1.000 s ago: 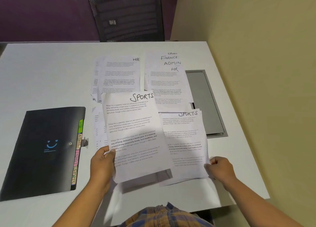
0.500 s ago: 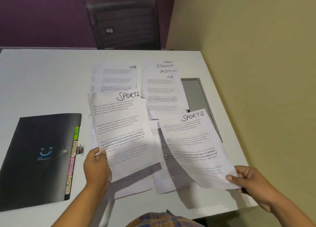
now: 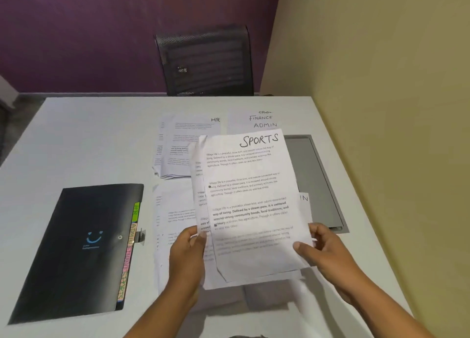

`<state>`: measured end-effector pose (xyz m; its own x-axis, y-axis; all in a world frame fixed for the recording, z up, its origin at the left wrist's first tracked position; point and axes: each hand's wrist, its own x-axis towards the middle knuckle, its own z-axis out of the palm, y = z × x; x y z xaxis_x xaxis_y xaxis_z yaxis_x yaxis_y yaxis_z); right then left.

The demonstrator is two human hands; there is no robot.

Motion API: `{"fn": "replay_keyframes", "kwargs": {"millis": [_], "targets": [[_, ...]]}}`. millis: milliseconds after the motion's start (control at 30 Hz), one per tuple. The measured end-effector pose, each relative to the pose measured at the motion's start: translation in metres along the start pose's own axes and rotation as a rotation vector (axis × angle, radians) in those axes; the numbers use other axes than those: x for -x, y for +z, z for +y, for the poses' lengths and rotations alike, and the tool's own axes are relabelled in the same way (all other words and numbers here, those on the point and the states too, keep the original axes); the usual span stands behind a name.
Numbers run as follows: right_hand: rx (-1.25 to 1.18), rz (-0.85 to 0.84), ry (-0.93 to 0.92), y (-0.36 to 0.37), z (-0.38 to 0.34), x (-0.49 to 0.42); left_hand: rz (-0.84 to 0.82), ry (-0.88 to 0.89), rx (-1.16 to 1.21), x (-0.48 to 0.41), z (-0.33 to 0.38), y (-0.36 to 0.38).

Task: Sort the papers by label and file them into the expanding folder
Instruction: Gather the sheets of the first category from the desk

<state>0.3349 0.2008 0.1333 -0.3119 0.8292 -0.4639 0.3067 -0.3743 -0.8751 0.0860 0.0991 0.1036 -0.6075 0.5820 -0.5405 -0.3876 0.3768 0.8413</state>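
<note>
Two sheets headed SPORTS [image 3: 250, 200] are stacked one over the other and held up above the table. My left hand [image 3: 188, 255] grips their lower left edge, and my right hand [image 3: 321, 248] pinches the lower right corner. The black expanding folder [image 3: 78, 251] lies shut at the left, its coloured tabs [image 3: 129, 248] along its right edge reading HR, ADMIN and SPORTS. An HR pile [image 3: 183, 147] lies further back. A fanned pile showing FINANCE and ADMIN [image 3: 262, 121] lies behind the held sheets. More sheets [image 3: 175, 218] lie flat under my hands.
A grey recessed cable hatch [image 3: 315, 182] sits in the white table [image 3: 76, 139] at the right, partly under the papers. A black mesh chair [image 3: 206, 60] stands behind the table's far edge. A yellow wall [image 3: 381, 108] runs close along the right side.
My right hand carried its SPORTS sheet left and laid it over the sheet in my left hand. Both hands now hold the two sheets together as one stack.
</note>
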Motion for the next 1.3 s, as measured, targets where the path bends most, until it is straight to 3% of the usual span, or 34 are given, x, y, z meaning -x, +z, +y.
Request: {"fn": "replay_keyframes", "kwargs": {"millis": [133, 367, 500, 667, 833, 1100, 1300], "targets": [[0.071, -0.098, 0.013, 0.025, -0.014, -0.003, -0.04, -0.024, 0.028, 0.008, 0.005, 0.0], [0.09, 0.007, 0.015, 0.042, -0.015, -0.002, -0.095, 0.052, 0.008, 0.016, 0.006, -0.012], [0.077, 0.07, 0.008, 0.043, -0.015, 0.0, -0.238, 0.015, -0.165, 0.027, 0.007, -0.019], [0.104, 0.092, -0.038, 0.043, -0.013, 0.004, -0.388, -0.016, -0.163, 0.034, 0.009, -0.025], [0.106, 0.1, -0.023, 0.044, -0.009, 0.008, -0.334, 0.016, -0.184, 0.029, 0.001, -0.024], [0.053, 0.097, -0.045, 0.042, -0.005, 0.016, -0.258, 0.158, -0.414, 0.028, -0.002, -0.017], [0.058, 0.136, -0.053, 0.044, -0.004, 0.021, -0.278, 0.16, -0.403, 0.024, -0.007, -0.018]]}}
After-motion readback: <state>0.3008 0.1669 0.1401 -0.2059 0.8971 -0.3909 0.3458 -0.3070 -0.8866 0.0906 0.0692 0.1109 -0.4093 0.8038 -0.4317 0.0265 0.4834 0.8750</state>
